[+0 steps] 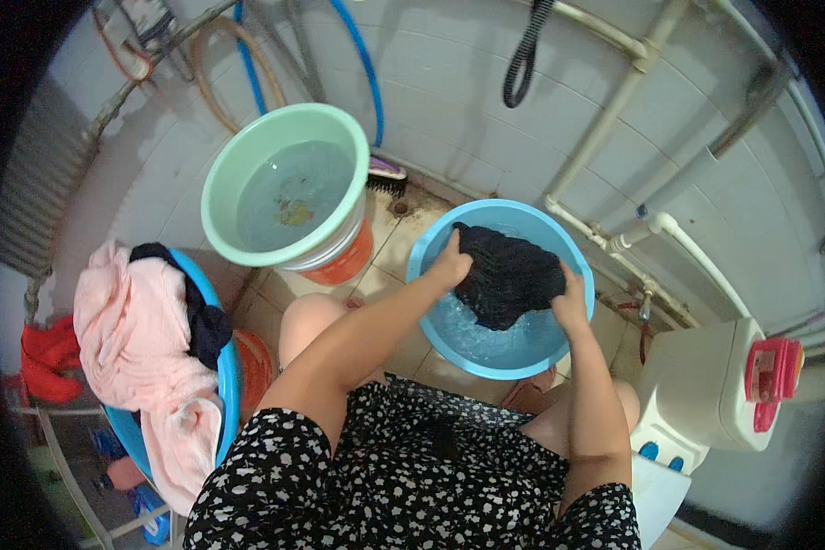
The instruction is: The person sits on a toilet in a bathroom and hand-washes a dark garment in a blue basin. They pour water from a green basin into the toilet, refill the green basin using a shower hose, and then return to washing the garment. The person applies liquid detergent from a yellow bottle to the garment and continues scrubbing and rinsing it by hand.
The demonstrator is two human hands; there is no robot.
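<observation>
Both hands are gripping the black garment (509, 275) over the blue basin (431, 247): left hand (451, 266) is closing on its left edge, right hand (570, 302) on its right edge, so the cloth is stretching sideways between them, partly in water.

Floor: pale square-tiled bathroom floor (403, 234), stained brown near the wall.
Centre: round blue plastic basin (431, 246) of water, set directly on tiles.
Behind: stiff-bristled scrubbing brush (387, 174) lying beside wall, just right of orange plastic bucket (350, 261).
</observation>
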